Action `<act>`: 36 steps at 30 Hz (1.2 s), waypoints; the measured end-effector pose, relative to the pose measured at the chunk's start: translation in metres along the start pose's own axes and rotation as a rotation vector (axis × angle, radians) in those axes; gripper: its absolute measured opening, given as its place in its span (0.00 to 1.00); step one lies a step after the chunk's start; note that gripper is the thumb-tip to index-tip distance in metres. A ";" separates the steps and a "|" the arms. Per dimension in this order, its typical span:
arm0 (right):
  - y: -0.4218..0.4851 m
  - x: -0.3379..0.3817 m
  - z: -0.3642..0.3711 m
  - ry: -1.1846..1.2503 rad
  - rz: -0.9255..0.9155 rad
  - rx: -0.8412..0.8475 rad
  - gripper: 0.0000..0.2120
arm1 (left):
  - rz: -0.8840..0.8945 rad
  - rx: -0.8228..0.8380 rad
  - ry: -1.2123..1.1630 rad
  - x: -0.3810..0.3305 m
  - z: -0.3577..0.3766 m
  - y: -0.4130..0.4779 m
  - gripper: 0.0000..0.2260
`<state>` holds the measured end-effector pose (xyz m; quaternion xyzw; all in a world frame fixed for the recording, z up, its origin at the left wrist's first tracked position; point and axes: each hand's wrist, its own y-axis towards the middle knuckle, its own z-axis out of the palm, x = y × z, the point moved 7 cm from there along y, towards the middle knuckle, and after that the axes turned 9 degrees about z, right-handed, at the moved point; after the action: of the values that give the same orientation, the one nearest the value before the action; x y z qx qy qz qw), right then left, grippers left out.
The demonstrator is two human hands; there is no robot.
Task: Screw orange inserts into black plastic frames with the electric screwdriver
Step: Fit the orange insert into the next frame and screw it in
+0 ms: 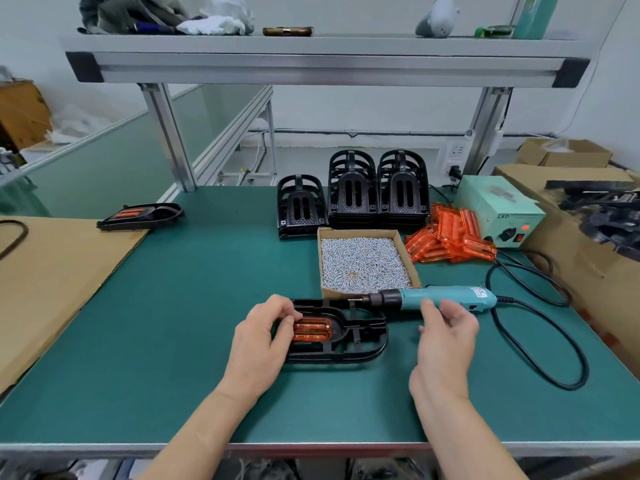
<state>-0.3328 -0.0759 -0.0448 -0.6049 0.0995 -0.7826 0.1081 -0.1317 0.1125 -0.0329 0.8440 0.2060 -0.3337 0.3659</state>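
A black plastic frame (356, 344) lies flat on the green mat with an orange insert (311, 330) seated in its left part. My left hand (259, 337) grips the frame's left end, thumb and fingers curled round the edge beside the insert. The teal electric screwdriver (443, 296) lies on the mat just behind the frame, its bit pointing left. My right hand (446, 327) hovers just in front of the screwdriver's body, fingers relaxed and holding nothing.
A cardboard tray of screws (363, 261) sits behind the screwdriver. Stacks of black frames (353, 192) stand at the back, loose orange inserts (450, 237) to their right beside a power supply box (502, 209). A finished frame (138, 216) lies far left on cardboard (52, 282).
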 end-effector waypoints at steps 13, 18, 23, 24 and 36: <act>0.027 -0.002 0.005 0.125 0.312 0.051 0.28 | 0.035 0.008 0.034 -0.003 0.001 0.000 0.13; 0.029 -0.001 0.010 0.066 0.321 0.027 0.29 | 0.046 0.010 0.069 -0.002 0.001 -0.001 0.12; 0.026 -0.002 0.021 0.098 0.368 0.109 0.12 | 0.067 -0.002 0.086 -0.005 0.000 -0.001 0.14; 0.024 -0.002 0.024 0.139 0.382 0.138 0.12 | 0.079 -0.010 0.095 -0.007 0.000 -0.001 0.14; -0.014 0.024 0.083 0.260 0.170 0.372 0.12 | 0.081 -0.067 0.092 -0.017 -0.007 -0.002 0.19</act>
<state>-0.2590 -0.0720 0.0017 -0.4581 0.0172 -0.8468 0.2696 -0.1423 0.1172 -0.0181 0.8533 0.1993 -0.2726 0.3973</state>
